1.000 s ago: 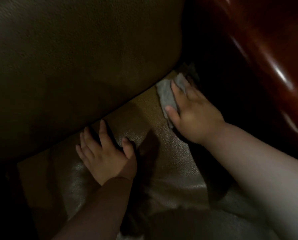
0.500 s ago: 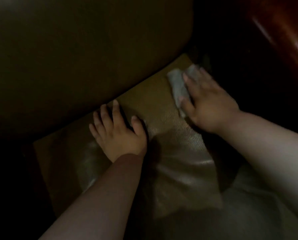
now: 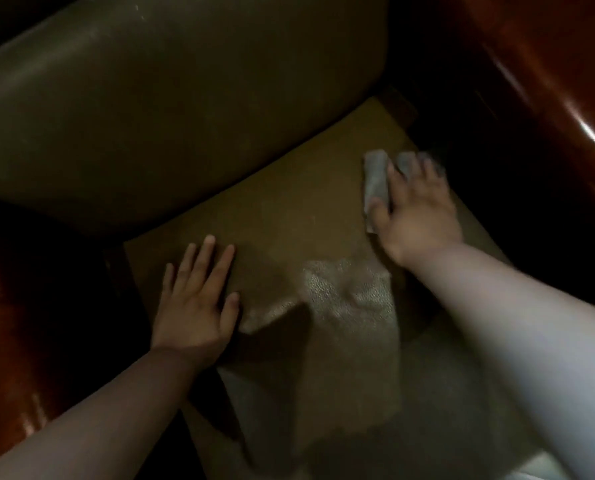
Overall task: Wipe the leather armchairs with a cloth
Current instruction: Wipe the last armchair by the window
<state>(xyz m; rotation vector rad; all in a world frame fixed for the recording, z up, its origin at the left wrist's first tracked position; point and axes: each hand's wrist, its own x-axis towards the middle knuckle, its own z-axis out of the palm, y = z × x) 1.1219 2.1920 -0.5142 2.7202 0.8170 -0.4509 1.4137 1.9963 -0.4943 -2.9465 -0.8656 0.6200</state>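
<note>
My right hand [image 3: 417, 213] lies flat on a small grey folded cloth [image 3: 375, 183], fingers spread and mostly straight, pressing it onto the olive-brown leather seat cushion [image 3: 289, 216] near the seat's far right corner. The cloth shows past my thumb and fingertips on the left and far side; the rest is hidden under my palm. My left hand [image 3: 195, 306] rests palm down on the seat near its left edge, fingers straight and together, holding nothing. Both hands are well apart. The padded olive leather backrest [image 3: 150, 109] rises beyond the seat's far edge. A glossy reddish-brown wooden armrest [image 3: 559, 81] runs along the right side, and another reddish wooden armrest [image 3: 8, 341] shows at the left. A bright patch of light falls on the seat between my forearms. The picture is dim and a bit blurred.
</note>
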